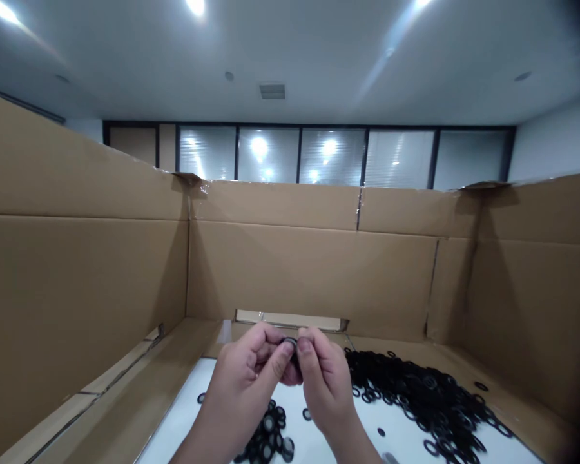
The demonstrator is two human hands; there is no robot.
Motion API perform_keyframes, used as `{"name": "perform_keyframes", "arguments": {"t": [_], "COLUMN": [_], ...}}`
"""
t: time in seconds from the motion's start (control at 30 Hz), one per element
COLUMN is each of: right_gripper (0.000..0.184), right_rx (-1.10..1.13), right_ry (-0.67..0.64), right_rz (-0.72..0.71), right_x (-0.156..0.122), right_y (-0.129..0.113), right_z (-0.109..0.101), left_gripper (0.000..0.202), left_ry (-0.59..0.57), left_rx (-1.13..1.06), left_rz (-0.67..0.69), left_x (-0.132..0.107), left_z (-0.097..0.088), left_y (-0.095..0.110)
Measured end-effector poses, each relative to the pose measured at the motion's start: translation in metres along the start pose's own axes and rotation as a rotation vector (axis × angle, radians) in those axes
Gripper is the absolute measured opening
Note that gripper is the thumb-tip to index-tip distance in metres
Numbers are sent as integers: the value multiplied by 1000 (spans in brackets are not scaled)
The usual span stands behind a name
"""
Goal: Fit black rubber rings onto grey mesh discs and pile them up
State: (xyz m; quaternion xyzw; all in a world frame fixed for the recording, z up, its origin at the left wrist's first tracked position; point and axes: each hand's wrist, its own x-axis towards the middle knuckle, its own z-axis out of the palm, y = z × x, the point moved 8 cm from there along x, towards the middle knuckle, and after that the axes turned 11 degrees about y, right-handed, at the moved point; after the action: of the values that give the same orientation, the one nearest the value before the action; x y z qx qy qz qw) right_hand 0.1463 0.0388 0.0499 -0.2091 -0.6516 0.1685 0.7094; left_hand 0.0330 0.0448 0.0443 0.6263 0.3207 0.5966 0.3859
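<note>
Close together over the white board (362, 428), my left hand (254, 370) and my right hand (323, 370) pinch one small black ring (290, 340) between thumbs and fingertips. Something pale shows inside that ring, but the fingers cover most of it. Below my left hand lies a small heap of black rings with grey centres (269, 424). To the right of my right hand spreads a large pile of black rings (415, 386), many with open middles. A lone ring (307, 414) rests between my forearms.
Cardboard walls (309, 270) enclose the board at the left, back and right. A slot (290, 319) is cut low in the back wall. Single rings lie at the left (202, 398) and on the cardboard at the right (481, 386). A grey piece (389, 458) sits at the bottom edge.
</note>
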Motion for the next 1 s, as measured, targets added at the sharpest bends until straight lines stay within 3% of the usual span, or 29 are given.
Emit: {"name": "perform_keyframes", "arguments": {"t": [0.3,0.63,0.8,1.0], "right_gripper": [32,33,35,40], "right_rx": [-237,-157,-146,-164], "right_ry": [-4,162,-23,-360], "right_rz": [-162,-78,-87,143], "right_x": [1,-10,-5,-7], "right_y": [-12,1,-7,7], "right_z": [-8,-7,0,14], "left_gripper": [26,28,26,28], "left_ry": [-225,-141,-220,-341], "left_rx": [-70,-296,-231,-48], "left_rz": [-140,-121,-116,-233], "left_x": [-3,3,5,0], "left_z": [2,13,6,-12], "left_y": [-6,-12,-12,-17]}}
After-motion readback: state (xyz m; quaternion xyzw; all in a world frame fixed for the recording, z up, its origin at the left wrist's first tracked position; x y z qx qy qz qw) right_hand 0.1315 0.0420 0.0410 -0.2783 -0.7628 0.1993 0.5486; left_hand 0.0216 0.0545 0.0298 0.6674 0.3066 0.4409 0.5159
